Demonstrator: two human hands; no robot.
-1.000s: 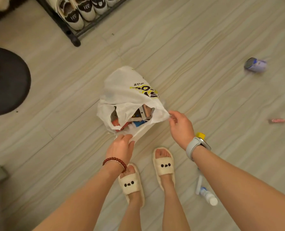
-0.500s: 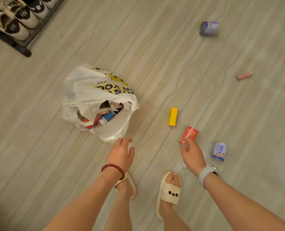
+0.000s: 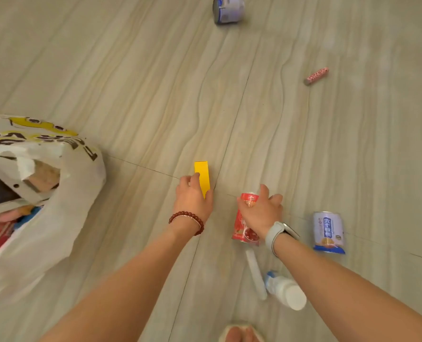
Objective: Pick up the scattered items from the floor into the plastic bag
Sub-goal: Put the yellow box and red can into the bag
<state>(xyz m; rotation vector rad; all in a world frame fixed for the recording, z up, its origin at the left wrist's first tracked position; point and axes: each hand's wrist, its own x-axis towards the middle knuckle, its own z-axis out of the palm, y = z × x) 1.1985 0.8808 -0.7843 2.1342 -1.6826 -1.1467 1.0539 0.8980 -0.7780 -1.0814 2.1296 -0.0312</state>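
Left hand (image 3: pixel 193 196) grips the lower end of yellow box (image 3: pixel 202 177) on the floor (image 3: pixel 131 70). Right hand (image 3: pixel 260 211) wraps red can (image 3: pixel 245 230). Plastic bag (image 3: pixel 57 218) lies open at left. Blue can (image 3: pixel 328 232) beside right wrist; another blue can (image 3: pixel 228 9) far off.

There is one view only, from the person's head. It looks steeply down and a little forward at the wooden floor (image 3: pixel 254 95), from close above. Both forearms enter from the bottom edge, and the plastic bag (image 3: pixel 64 218) is cut by the left edge.
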